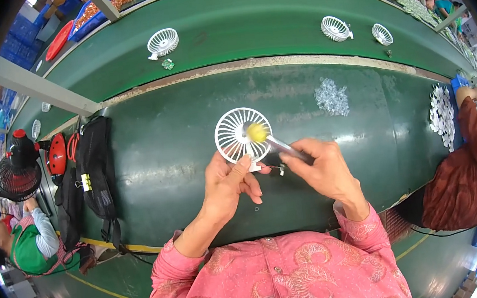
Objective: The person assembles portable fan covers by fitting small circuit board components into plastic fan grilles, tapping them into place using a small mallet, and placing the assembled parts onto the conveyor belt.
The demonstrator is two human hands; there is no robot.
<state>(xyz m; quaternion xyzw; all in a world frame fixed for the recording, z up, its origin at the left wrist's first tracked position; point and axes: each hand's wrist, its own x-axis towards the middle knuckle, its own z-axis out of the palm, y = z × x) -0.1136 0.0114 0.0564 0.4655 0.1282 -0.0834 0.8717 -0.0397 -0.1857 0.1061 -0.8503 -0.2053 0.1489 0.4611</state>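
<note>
Over the green worktop, my left hand (222,185) grips a round white slatted fan housing (227,137) by its lower edge, thumb on the front. A short wire with a small white connector (281,170) hangs from the housing. My right hand (328,168) is closed around the handle of a small mallet with a yellow head (258,132) and a metal shaft. The mallet's head is blurred and lies over the housing's centre; whether it touches cannot be told. A tiny ring (257,209) lies on the worktop near my left hand.
Clear plastic pieces (332,97) are heaped at right. Beyond a raised edge, a green belt (250,37) carries white fan housings (163,42) and a circuit board (168,64). A black bag (96,170) and desk fan (18,172) stand left. Co-workers sit both sides, white pieces (441,116) by the right one.
</note>
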